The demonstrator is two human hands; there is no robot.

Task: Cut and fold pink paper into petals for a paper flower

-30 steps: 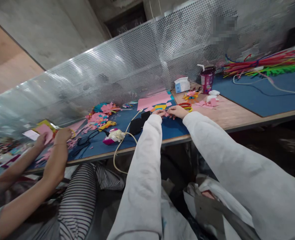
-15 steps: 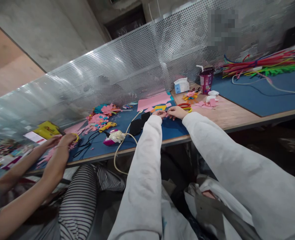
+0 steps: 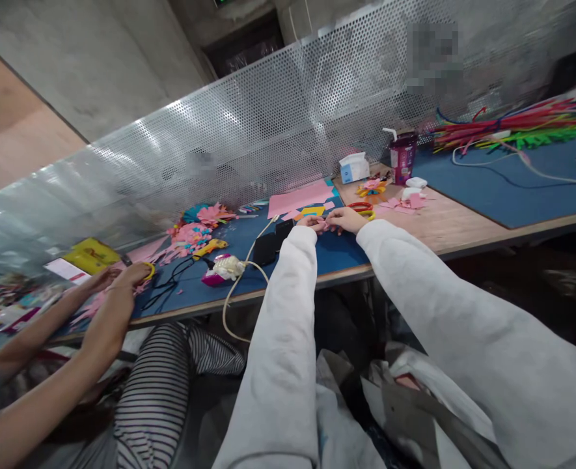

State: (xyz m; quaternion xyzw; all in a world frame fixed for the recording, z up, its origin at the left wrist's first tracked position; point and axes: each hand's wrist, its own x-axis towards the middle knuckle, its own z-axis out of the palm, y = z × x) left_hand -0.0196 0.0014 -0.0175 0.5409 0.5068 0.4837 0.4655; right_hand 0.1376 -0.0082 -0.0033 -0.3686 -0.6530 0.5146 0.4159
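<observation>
Both my arms reach out in white sleeves to the blue mat (image 3: 339, 251) on the table. My left hand (image 3: 308, 221) and my right hand (image 3: 345, 220) meet fingertip to fingertip, pinching a small pink paper piece (image 3: 323, 225) between them. The hands are small and far away, so the exact grip is hard to read. Red and yellow scissors (image 3: 362, 208) lie just behind my right hand. Pink paper sheets (image 3: 300, 196) and small yellow and blue scraps (image 3: 312, 210) lie beyond my fingers.
A co-worker's bare arms (image 3: 107, 306) work at the left, one hand in yellow-handled scissors (image 3: 147, 269). Paper flowers (image 3: 192, 231), a black pouch (image 3: 268, 244), a cream cable (image 3: 233, 290), a tissue box (image 3: 353, 167), a purple cup (image 3: 403, 155) and bundled coloured strips (image 3: 517, 127) crowd the table before a perforated metal screen (image 3: 278, 124).
My hands have stayed in place on the pink piece. The co-worker's hands moved down and toward the table edge, uncovering the yellow and white sheets at the left.
</observation>
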